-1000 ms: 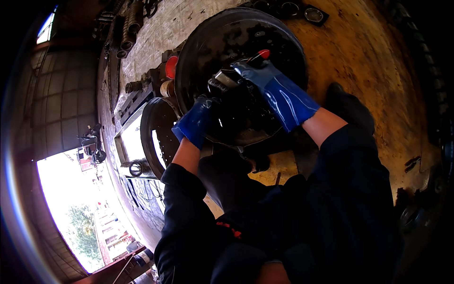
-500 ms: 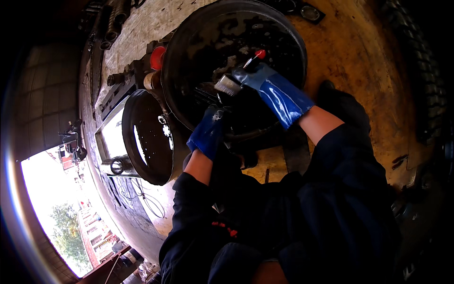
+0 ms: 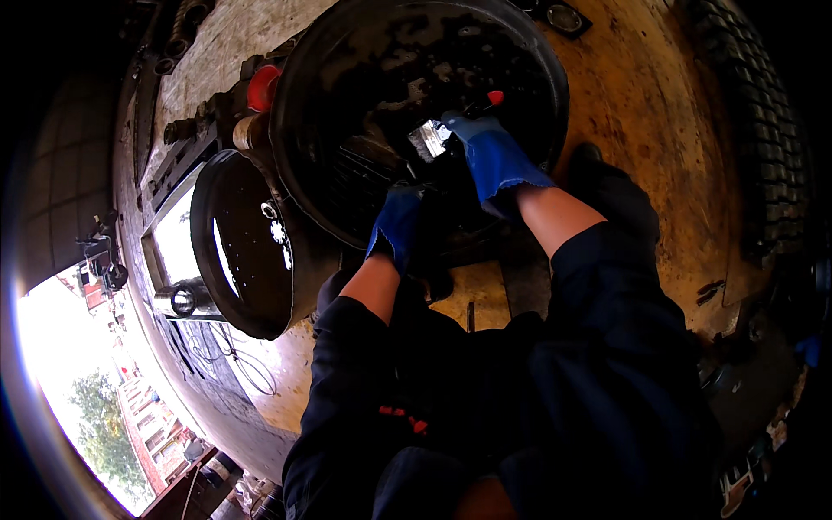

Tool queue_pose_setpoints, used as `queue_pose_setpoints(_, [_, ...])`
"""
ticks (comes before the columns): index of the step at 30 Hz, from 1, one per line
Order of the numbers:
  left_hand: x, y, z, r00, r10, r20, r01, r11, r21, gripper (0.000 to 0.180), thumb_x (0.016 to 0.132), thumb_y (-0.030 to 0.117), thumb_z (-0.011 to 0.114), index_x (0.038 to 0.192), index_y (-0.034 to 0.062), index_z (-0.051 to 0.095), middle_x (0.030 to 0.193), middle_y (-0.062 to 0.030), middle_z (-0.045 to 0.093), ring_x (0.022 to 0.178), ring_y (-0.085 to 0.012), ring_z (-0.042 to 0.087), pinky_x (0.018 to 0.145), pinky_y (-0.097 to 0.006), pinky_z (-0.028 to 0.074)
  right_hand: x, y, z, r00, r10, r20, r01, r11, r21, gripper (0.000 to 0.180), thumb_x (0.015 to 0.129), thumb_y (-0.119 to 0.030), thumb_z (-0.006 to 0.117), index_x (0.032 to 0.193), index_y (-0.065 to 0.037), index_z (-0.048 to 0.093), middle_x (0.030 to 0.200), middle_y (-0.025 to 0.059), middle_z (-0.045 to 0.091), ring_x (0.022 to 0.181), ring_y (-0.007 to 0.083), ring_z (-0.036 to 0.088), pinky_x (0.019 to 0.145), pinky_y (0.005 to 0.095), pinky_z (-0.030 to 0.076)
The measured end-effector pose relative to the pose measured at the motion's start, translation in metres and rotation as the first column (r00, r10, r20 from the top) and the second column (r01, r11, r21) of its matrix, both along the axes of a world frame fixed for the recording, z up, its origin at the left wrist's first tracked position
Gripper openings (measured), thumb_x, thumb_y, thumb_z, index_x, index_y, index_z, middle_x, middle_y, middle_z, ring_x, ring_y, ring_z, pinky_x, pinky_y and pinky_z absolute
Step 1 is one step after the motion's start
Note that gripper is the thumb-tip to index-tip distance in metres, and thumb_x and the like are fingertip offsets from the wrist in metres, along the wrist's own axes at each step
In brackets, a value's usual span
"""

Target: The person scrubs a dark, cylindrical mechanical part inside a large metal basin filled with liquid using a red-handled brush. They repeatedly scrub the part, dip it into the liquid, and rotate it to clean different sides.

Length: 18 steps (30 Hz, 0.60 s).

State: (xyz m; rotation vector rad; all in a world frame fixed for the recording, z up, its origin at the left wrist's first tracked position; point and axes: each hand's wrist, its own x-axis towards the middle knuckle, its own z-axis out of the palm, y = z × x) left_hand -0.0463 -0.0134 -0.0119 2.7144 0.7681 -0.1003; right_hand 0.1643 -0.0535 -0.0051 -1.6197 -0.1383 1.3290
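Both my hands wear blue rubber gloves and are inside a wide dark round basin (image 3: 279, 143) with wet, oily-looking liquid in it. My right hand (image 3: 501, 158) is closed round a paintbrush (image 3: 429, 140); its pale, bright bristles point left and its red handle tip shows beyond my fingers. Lower and to the left, my left hand (image 3: 396, 217) is closed near the basin's near side, its fingertips dark and shadowed. What it grips is too dark to make out. Just beyond it, a dark ribbed metal-looking surface (image 3: 364, 160) shows faintly in the basin.
A dark round drum (image 3: 251, 251) with liquid and foam stands left of the basin. Beside it are a metal cylinder (image 3: 184, 301), a red funnel-like piece (image 3: 263, 88) and dark machine parts. A large treaded tyre (image 3: 752, 130) stands at right. Thin cable (image 3: 247, 368) lies on the floor.
The brush has turned, and its bristles have shifted slightly right and up. My left hand has moved a little right. The view has shifted, so the basin and drum appear further left.
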Motion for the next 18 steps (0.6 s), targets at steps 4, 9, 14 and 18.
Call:
queue_pose_setpoints(4, [0.03,-0.006,0.058,0.921,0.232,-0.312,-0.344,0.86,-0.377,0.034,0.1,0.016,0.044,0.128,0.0065,0.062,0.124,-0.0171,0.064,0.117,-0.0341,0.06,0.096,-0.037,0.05,0.001,-0.007,-0.018,0.998,0.034,-0.058,-0.032,0.998,0.047,0.045,0.09,-0.036,0.069,0.114,0.002,0.065,0.099,0.0074,0.068,0.086,0.0188,0.062,0.079,0.034,0.05])
queue_pose_setpoints(9, [0.006,-0.005,0.046,0.851,0.486,-0.197,-0.511,0.685,-0.519,0.038,0.101,0.02,0.04,0.132,0.0073,0.057,0.13,-0.0163,0.06,0.122,-0.0327,0.056,0.101,-0.036,0.045,-0.006,0.007,-0.008,0.962,0.271,0.012,-0.268,0.955,-0.126,0.041,0.089,-0.035,0.07,0.11,-0.001,0.067,0.096,0.0092,0.07,0.085,0.0195,0.064,0.077,0.0345,0.051])
queue_pose_setpoints(14, [-0.011,0.0,0.018,0.788,0.605,-0.113,-0.524,0.564,-0.639,0.041,0.103,0.025,0.036,0.137,0.008,0.052,0.136,-0.0154,0.055,0.127,-0.0314,0.052,0.105,-0.036,0.041,-0.025,-0.008,0.005,0.778,0.567,0.269,-0.481,0.814,-0.324,0.041,0.087,-0.04,0.067,0.108,-0.004,0.07,0.096,0.0144,0.072,0.088,0.0248,0.068,0.081,0.0383,0.054])
queue_pose_setpoints(18, [-0.011,0.001,-0.005,0.786,0.61,-0.096,-0.499,0.535,-0.681,0.044,0.104,0.028,0.033,0.14,0.0086,0.049,0.14,-0.0147,0.052,0.13,-0.0303,0.049,0.108,-0.036,0.037,-0.017,-0.032,-0.01,0.59,0.722,0.363,-0.627,0.692,-0.358,0.044,0.089,-0.043,0.063,0.112,-0.006,0.071,0.104,0.017,0.072,0.098,0.028,0.069,0.089,0.0388,0.053])
